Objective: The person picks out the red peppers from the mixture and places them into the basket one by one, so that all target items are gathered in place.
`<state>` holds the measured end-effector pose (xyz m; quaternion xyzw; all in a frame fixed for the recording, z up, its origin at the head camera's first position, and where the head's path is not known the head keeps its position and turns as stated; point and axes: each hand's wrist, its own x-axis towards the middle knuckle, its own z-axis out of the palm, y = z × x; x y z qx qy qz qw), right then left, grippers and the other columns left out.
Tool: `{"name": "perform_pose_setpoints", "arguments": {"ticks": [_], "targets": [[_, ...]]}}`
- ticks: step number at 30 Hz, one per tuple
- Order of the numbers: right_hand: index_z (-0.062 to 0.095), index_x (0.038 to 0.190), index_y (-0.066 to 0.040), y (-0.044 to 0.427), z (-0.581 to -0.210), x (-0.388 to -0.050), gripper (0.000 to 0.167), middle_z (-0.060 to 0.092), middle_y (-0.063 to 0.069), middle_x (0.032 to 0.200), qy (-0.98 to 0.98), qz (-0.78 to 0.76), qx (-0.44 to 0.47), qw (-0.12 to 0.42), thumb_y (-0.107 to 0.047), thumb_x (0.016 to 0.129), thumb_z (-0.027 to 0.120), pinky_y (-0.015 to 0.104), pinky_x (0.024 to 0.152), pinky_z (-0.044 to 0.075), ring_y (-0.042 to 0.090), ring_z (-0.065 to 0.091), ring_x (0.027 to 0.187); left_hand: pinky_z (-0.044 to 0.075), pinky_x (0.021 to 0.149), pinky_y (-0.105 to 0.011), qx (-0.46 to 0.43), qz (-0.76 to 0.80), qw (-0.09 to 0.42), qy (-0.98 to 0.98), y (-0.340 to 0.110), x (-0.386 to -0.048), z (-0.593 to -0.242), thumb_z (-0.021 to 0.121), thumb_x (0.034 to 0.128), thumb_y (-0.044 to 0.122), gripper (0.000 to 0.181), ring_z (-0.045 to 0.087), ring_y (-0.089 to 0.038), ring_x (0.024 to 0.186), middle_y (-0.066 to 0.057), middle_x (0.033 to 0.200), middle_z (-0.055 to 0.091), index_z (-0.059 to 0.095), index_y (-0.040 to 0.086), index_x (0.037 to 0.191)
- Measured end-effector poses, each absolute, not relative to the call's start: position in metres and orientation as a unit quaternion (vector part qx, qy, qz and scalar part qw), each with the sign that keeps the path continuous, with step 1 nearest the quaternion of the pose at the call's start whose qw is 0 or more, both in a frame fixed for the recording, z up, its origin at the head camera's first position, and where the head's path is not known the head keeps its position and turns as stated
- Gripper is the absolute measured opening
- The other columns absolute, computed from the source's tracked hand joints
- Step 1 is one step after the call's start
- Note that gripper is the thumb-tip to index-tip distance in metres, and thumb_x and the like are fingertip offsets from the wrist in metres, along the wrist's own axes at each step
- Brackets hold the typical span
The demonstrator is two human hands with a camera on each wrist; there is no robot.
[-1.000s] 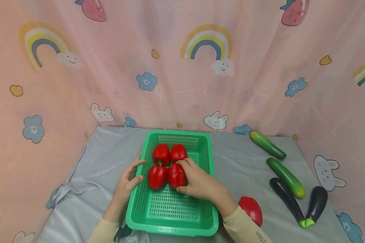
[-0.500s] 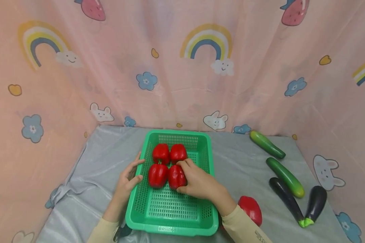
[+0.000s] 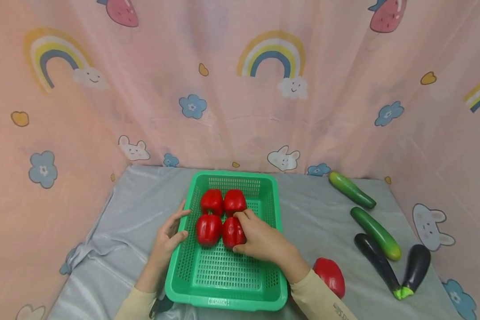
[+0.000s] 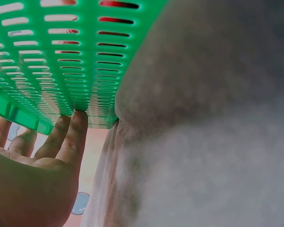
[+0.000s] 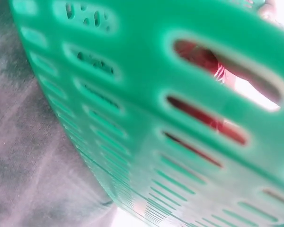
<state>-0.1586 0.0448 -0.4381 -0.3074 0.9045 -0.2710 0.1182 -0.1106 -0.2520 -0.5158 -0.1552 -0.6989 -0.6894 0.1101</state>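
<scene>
Several red bell peppers lie bunched in a green plastic basket [image 3: 228, 302], toward its far half. My right hand [image 3: 264, 238] reaches over the basket's right rim and holds the near-right red bell pepper [image 3: 232, 234], fingers at its top and thumb at its lower edge. Beside that one sits the near-left pepper [image 3: 209, 231]; behind them are two more, a far-left pepper [image 3: 212, 201] and a far-right pepper [image 3: 235, 201]. My left hand [image 3: 167, 235] touches the basket's left side from outside; in the left wrist view its fingers [image 4: 75, 135] extend straight to the slotted wall.
Another red pepper [image 3: 330, 276] lies outside the basket by the right sleeve. Farther right on the grey cloth [image 3: 304, 209] are two green zucchini-like vegetables [image 3: 351, 190] and two dark eggplants [image 3: 378, 264]. A pink patterned curtain [image 3: 228, 138] stands behind.
The near-left pepper has shifted slightly away from me and to the right. The held pepper has edged slightly right with my right hand. My left hand and the basket look still.
</scene>
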Motion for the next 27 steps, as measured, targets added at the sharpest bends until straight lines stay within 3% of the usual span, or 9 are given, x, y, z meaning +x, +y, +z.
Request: {"name": "perform_pose_setpoints", "arguments": {"ticks": [27], "targets": [[0.047, 0.162, -0.004, 0.042, -0.4426, -0.1589, 0.093, 0.053, 0.015, 0.154, 0.916, -0.241, -0.299, 0.118, -0.031, 0.086, 0.095, 0.054, 0.097, 0.061, 0.032, 0.058, 0.135, 0.025, 0.124, -0.02, -0.155, -0.69, 0.104, -0.699, -0.2528, -0.1107, -0.5167, 0.058, 0.0981, -0.011, 0.054, 0.024, -0.014, 0.164, -0.024, 0.177, 0.025, 0.053, -0.009, 0.152]]}}
